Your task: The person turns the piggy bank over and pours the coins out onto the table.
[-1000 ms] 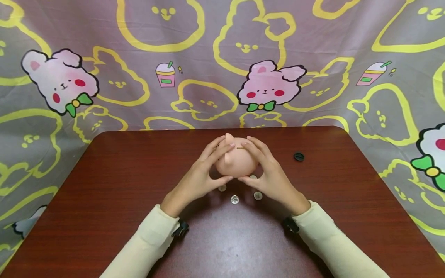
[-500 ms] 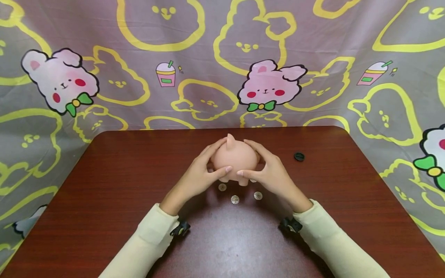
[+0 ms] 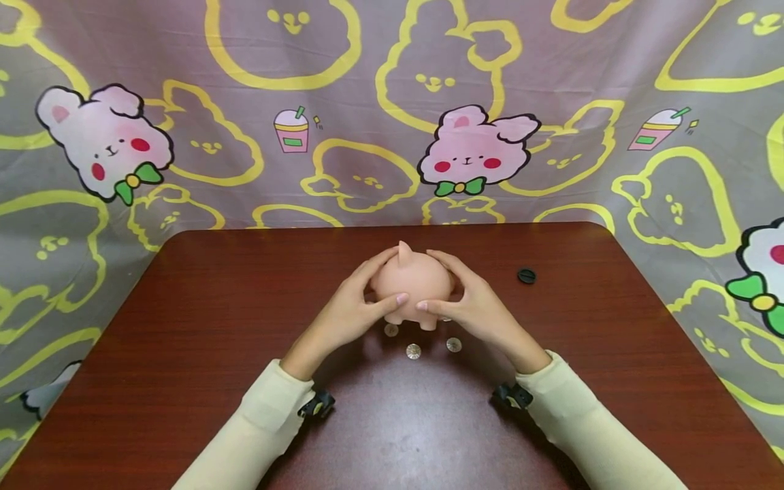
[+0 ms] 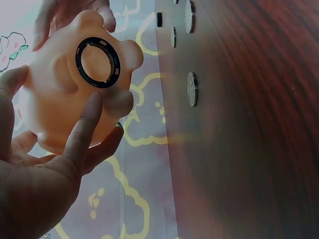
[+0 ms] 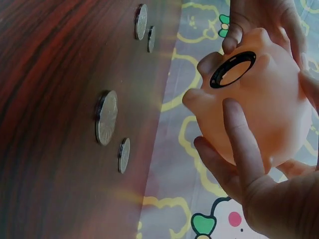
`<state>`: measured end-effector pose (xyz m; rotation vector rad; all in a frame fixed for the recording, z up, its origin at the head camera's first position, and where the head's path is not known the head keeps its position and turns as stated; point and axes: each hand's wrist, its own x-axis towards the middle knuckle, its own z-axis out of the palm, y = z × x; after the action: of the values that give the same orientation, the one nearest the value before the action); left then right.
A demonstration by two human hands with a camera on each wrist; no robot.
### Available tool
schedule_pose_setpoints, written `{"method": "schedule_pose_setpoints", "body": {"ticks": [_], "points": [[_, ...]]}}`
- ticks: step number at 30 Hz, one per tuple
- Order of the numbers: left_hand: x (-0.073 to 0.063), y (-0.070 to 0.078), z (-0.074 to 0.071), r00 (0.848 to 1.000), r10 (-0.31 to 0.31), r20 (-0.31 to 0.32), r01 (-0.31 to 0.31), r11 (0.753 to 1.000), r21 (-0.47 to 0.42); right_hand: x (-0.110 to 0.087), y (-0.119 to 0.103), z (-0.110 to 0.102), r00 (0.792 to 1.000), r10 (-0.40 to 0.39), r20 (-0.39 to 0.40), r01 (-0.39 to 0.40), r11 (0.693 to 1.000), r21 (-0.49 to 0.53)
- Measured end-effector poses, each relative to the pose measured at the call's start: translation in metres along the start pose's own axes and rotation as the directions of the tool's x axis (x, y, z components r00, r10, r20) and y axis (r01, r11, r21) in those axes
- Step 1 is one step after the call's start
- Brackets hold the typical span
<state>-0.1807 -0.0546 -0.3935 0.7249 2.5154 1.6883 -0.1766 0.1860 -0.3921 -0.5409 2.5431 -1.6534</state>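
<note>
Two-handed grip, left hand (image 3: 348, 304) at 8 o'clock and right hand (image 3: 482, 303) at 4 o'clock, both curled round pink piggy bank (image 3: 415, 279) held aloft over far half of reddish-brown table (image 3: 214, 327); wrist views show black ring (image 4: 116, 63) on its underside; four coins (image 3: 413, 351) lie below, between 4 and 7 o'clock; black cap (image 3: 527, 275) sits well apart at 3 o'clock; cartoon-print cloth (image 3: 361, 102) hangs beyond at 12 o'clock

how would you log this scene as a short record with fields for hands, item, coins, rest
item: pink piggy bank, held above the table
left hand: grips its left side
right hand: grips its right side
underside: black-rimmed opening, uncovered
coins: four visible, on the table
black disc: on the table, to the right
</note>
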Motion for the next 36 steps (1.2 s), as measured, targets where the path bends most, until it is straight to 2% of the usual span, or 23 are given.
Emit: {"method": "schedule_pose_setpoints", "body": {"ticks": [7, 12, 16, 18, 20, 22, 24, 25, 29, 31, 33, 36], "points": [[-0.0013, -0.0001, -0.0011, 1.000, 0.011, -0.014, -0.011, 0.999, -0.036, 0.0017, 0.0004, -0.0001, 0.996, 0.041, 0.082, -0.052, 0.989, 0.141], [-0.0015, 0.0010, -0.0035, 1.000, 0.028, 0.000, -0.028, 0.996, -0.087, 0.0016, 0.0005, -0.0035, 0.991, 0.061, 0.118, -0.081, 0.982, 0.169], [-0.0012, 0.0022, -0.0063, 0.999, 0.047, 0.012, -0.046, 0.994, -0.102, 0.0009, 0.0009, -0.0050, 0.995, 0.019, 0.093, -0.034, 0.986, 0.166], [-0.0012, 0.0025, -0.0076, 0.997, 0.071, 0.023, -0.069, 0.994, -0.083, 0.0003, 0.0009, -0.0042, 0.996, -0.020, 0.083, 0.004, 0.983, 0.184], [-0.0019, 0.0024, -0.0087, 0.994, 0.108, 0.032, -0.106, 0.993, -0.049, -0.0006, 0.0013, -0.0024, 0.995, -0.076, 0.067, 0.062, 0.980, 0.189], [-0.0032, 0.0013, -0.0094, 0.987, 0.157, 0.032, -0.157, 0.988, 0.005, -0.0012, 0.0024, -0.0002, 0.985, -0.169, 0.037, 0.162, 0.976, 0.145], [-0.0050, 0.0006, -0.0098, 0.974, 0.225, 0.025, -0.227, 0.972, 0.068, -0.0020, 0.0044, 0.0016, 0.959, -0.283, -0.003, 0.283, 0.957, 0.062], [-0.0058, 0.0004, -0.0098, 0.965, 0.260, 0.021, -0.261, 0.960, 0.098, -0.0022, 0.0062, 0.0024, 0.939, -0.343, -0.024, 0.343, 0.939, 0.014], [-0.0068, 0.0005, -0.0089, 0.917, 0.400, 0.008, -0.392, 0.895, 0.212, -0.0016, 0.0084, 0.0034, 0.823, -0.563, -0.080, 0.538, 0.816, -0.210], [-0.0070, 0.0003, -0.0083, 0.891, 0.454, 0.001, -0.437, 0.858, 0.271, -0.0006, 0.0082, 0.0033, 0.767, -0.637, -0.083, 0.593, 0.752, -0.287], [-0.0079, -0.0001, -0.0080, 0.868, 0.496, -0.005, -0.466, 0.820, 0.332, -0.0001, 0.0066, 0.0031, 0.722, -0.688, -0.076, 0.630, 0.698, -0.341], [-0.0095, -0.0007, -0.0078, 0.841, 0.541, -0.005, -0.499, 0.779, 0.380, -0.0001, 0.0054, 0.0029, 0.675, -0.735, -0.064, 0.664, 0.643, -0.381]]}}
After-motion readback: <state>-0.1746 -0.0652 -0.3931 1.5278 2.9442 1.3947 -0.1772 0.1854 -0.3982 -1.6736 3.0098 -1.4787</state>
